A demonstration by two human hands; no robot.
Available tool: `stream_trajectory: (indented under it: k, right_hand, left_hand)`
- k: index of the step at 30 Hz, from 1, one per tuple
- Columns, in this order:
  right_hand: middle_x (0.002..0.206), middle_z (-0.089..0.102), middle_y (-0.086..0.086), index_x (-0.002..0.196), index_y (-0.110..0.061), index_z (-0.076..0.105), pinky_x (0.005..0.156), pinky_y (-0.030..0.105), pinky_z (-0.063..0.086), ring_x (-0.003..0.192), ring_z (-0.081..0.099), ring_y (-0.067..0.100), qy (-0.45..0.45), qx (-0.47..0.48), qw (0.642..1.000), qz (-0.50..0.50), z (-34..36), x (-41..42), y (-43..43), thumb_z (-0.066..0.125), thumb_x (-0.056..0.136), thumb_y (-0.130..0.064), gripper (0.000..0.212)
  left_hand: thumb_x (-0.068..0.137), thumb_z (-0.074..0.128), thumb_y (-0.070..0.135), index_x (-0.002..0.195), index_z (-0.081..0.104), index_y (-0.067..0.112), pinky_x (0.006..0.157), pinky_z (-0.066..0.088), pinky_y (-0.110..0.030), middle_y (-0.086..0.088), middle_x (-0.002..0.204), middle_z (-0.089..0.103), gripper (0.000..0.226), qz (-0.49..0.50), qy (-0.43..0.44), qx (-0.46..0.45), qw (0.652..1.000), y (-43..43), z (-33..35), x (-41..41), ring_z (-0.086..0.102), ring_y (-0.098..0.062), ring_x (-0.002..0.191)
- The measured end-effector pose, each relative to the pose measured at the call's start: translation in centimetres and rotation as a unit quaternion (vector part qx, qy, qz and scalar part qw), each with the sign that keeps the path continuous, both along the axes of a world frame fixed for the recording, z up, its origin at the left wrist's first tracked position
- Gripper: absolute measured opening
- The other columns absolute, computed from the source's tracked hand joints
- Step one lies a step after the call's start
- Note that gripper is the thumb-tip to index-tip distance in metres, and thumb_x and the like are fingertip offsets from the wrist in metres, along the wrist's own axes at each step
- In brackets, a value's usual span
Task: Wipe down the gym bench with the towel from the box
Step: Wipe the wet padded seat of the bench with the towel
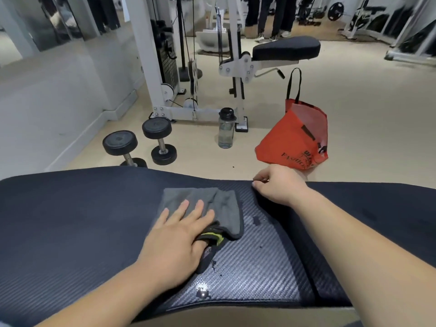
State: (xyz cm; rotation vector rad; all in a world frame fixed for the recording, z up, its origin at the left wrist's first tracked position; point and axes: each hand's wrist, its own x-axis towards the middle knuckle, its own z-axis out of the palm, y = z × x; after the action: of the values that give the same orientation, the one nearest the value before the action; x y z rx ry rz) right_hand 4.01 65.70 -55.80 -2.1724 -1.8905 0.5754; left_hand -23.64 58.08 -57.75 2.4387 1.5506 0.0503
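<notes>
A dark padded gym bench point(70, 220) runs across the lower half of the view, with a carbon-weave panel in its middle. On that panel lies a grey towel point(224, 206) with a black and yellow-green tag at its near corner. My left hand point(179, 234) presses flat on the towel, fingers spread, thumb tucked under its near edge. My right hand point(280, 185) rests curled on the bench's far edge, just right of the towel, with nothing visible in it. Small wet spots dot the panel near the towel. No box is in view.
Beyond the bench on the floor stand two black dumbbells point(141, 142), a clear water bottle point(226, 128) and an orange tote bag point(295, 138). A white cable machine point(165, 67) and a padded seat point(285, 48) stand further back. People's legs point(271, 17) show at the far end.
</notes>
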Motion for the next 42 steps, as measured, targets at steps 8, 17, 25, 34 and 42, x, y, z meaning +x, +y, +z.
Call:
stream_trajectory:
  k: [8,17,25,34,42]
  right_hand:
    - [0.126,0.074,0.003,0.122,-0.023,0.074,0.089,0.029,0.047,0.120,0.065,0.030,0.003,0.021,1.000,0.008,0.4,-1.4,-0.2,0.052,0.100,-0.034,0.033]
    - [0.133,0.057,0.009,0.129,-0.027,0.063,0.108,0.047,0.046,0.130,0.050,0.034,-0.098,-0.081,0.966,0.224,3.6,-12.3,-4.6,0.049,0.094,-0.063,0.052]
    - [0.142,0.049,-0.007,0.144,-0.045,0.051,0.103,0.044,0.052,0.138,0.043,0.019,-0.149,0.030,0.964,0.217,1.2,-10.6,-3.9,0.054,0.093,-0.058,0.052]
    - [0.106,0.055,0.001,0.102,-0.025,0.063,0.086,0.043,0.050,0.104,0.052,0.027,-0.175,0.086,0.956,0.221,-0.2,-9.7,-3.3,0.047,0.092,-0.060,0.040]
    - [0.108,0.055,0.006,0.108,-0.019,0.057,0.084,0.043,0.049,0.107,0.053,0.032,-0.198,0.093,0.972,0.084,-0.9,-5.8,-2.8,0.051,0.096,-0.052,0.036]
  left_hand:
    - [0.101,0.039,0.040,0.157,0.017,0.045,0.127,0.002,-0.050,0.013,0.170,0.005,0.060,0.082,-0.024,0.005,0.996,4.0,-0.2,2.5,0.001,-0.018,0.158]
    - [0.087,0.061,0.013,0.136,0.059,0.034,0.109,0.030,-0.017,0.014,0.159,0.038,0.054,0.047,-0.202,-0.076,0.975,3.7,4.5,-6.0,0.034,0.000,0.143]
    - [0.100,0.049,0.029,0.141,0.057,0.024,0.123,0.004,-0.025,0.000,0.161,0.039,0.042,-0.028,-0.131,0.052,0.990,3.2,1.0,-7.0,0.026,-0.019,0.153]
    - [0.102,0.045,0.027,0.145,0.052,0.020,0.121,0.002,-0.022,-0.003,0.163,0.035,0.043,-0.036,-0.138,0.040,0.989,4.7,0.8,-6.2,0.023,-0.020,0.153]
    - [0.103,0.044,0.028,0.143,0.051,0.021,0.123,0.010,-0.026,0.000,0.164,0.032,0.041,-0.045,-0.132,0.018,0.990,3.8,0.5,-5.3,0.023,-0.020,0.153]
